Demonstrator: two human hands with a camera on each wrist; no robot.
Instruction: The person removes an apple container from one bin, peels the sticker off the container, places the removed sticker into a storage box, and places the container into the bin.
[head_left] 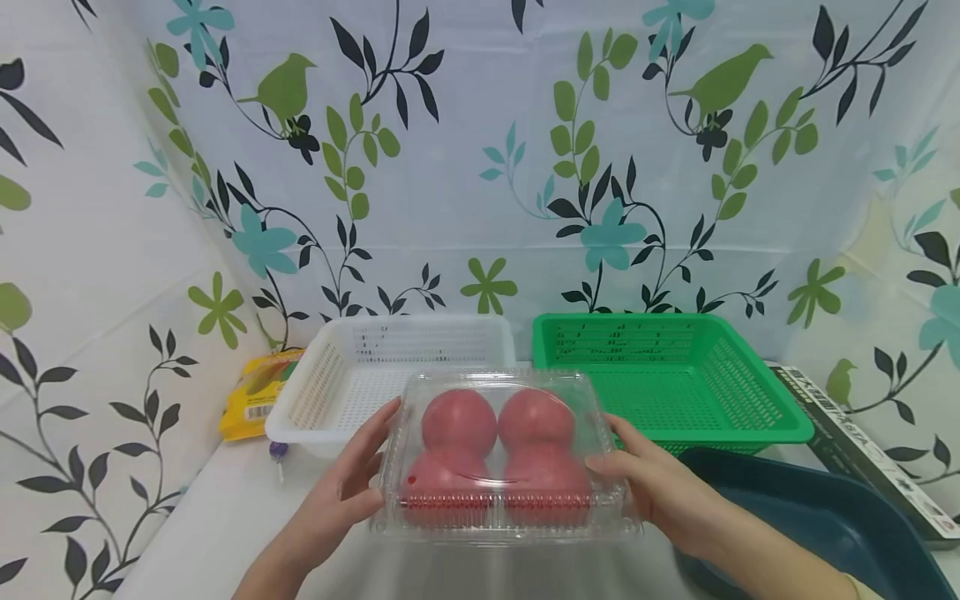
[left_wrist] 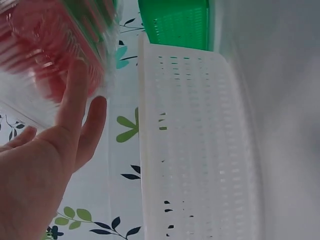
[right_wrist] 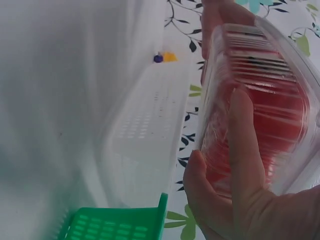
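Note:
A clear plastic clamshell box point(head_left: 498, 521) of several smooth, pinkish-red tomatoes point(head_left: 536, 419) is held up in front of the baskets, its lid closed. My left hand point(head_left: 340, 487) holds its left side, the thumb toward the front corner. In the left wrist view, the left fingers point(left_wrist: 75, 95) reach along the box's underside. On the opposite side my right hand point(head_left: 660, 487) grips the box, thumb over the edge. The right wrist view shows the right fingers point(right_wrist: 245, 142) spread against the plastic, with the tomatoes point(right_wrist: 275, 115) red behind it.
Behind the box stand a white basket point(head_left: 300, 417) and, to its right, a green basket point(head_left: 780, 421). A yellow packet point(head_left: 251, 404) and a small purple-topped item point(head_left: 278, 451) lie at left. At right are a dark blue tray point(head_left: 825, 517) and a flat printed box point(head_left: 862, 450).

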